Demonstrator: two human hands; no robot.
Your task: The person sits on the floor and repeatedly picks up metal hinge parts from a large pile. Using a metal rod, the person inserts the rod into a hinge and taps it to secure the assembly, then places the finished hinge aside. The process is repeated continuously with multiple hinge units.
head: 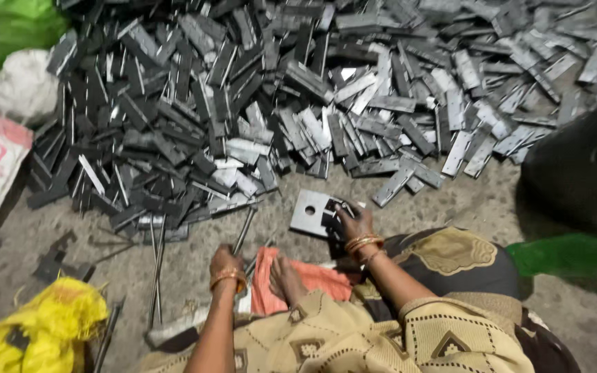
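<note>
Right hand (354, 224) pinches small dark pieces beside a stiff, likely heavy square plate (310, 211); left hand (226, 266) fully grips a thin rod (243, 231).

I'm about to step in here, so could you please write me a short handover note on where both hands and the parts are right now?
Left hand: closed around a thin metal rod that slants toward the pile.
Right hand: gripping a dark hinge piece against a square plate with a hole, on the ground.
Parts: a big heap of metal hinge strips lies ahead; more rods lie to the left.
Done: nothing I can count as finished.
Left: the heap looks unsorted.
</note>
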